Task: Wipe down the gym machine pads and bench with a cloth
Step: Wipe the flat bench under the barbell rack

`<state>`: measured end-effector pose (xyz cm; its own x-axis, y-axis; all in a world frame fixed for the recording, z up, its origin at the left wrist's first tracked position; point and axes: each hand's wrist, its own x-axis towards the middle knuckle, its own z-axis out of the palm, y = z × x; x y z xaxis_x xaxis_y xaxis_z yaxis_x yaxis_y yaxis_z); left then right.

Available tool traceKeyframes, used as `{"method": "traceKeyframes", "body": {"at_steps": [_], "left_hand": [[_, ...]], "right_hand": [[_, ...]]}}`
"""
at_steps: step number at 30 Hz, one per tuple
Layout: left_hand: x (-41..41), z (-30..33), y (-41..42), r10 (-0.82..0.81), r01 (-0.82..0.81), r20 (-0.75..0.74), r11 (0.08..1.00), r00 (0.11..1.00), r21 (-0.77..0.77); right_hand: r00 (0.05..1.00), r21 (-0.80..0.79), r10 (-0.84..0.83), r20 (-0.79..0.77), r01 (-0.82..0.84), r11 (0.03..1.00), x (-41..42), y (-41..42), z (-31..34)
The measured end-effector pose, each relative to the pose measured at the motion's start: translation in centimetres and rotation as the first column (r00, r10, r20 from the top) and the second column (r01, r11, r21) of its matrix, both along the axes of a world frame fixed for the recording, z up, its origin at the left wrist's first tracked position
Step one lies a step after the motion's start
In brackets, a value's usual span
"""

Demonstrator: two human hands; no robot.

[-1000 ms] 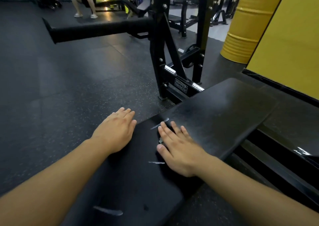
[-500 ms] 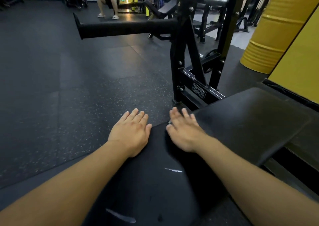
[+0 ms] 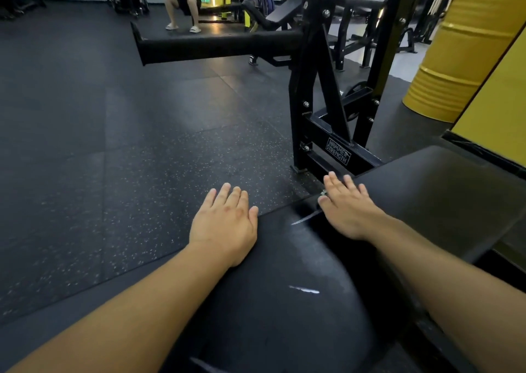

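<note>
A black padded bench runs from the bottom of the head view toward the upper right, as a near pad and a far pad with a seam between them. My left hand lies flat on the near pad's left edge, its straight fingers reaching past the edge over the floor. My right hand presses flat at the seam, fingers straight and pointing toward the machine frame. A small grey scrap peeks out under its index finger; whether it is the cloth I cannot tell. Pale streaks mark the near pad.
A black steel machine frame stands just beyond my right hand, with a long black roller pad sticking out to the left. A yellow drum and yellow wall are at right. A person sits far back. Dark rubber floor lies left.
My right hand has slid forward along the pad to the seam near the machine frame. My left hand has stayed at the pad's left edge. The view has shifted left and forward.
</note>
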<state>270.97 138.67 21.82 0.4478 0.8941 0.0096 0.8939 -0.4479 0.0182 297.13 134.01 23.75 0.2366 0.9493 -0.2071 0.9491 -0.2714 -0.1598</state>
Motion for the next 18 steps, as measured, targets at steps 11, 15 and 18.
{"method": "traceKeyframes", "body": {"at_steps": [11,15,18], "left_hand": [[-0.3,-0.2,0.3,-0.010,0.010,-0.005,1.000,1.000,0.012],[-0.2,-0.2,0.4,-0.013,0.013,0.015,1.000,1.000,-0.003],[-0.2,-0.3,0.3,-0.010,0.010,0.028,1.000,1.000,-0.003]], "right_hand": [[0.947,0.024,0.320,-0.020,-0.320,0.947,-7.4,-3.7,-0.3],[0.985,-0.017,0.164,0.048,-0.163,0.986,-0.5,-1.0,-0.3],[0.998,-0.044,-0.034,0.061,0.037,0.998,3.2,1.4,-0.1]]}}
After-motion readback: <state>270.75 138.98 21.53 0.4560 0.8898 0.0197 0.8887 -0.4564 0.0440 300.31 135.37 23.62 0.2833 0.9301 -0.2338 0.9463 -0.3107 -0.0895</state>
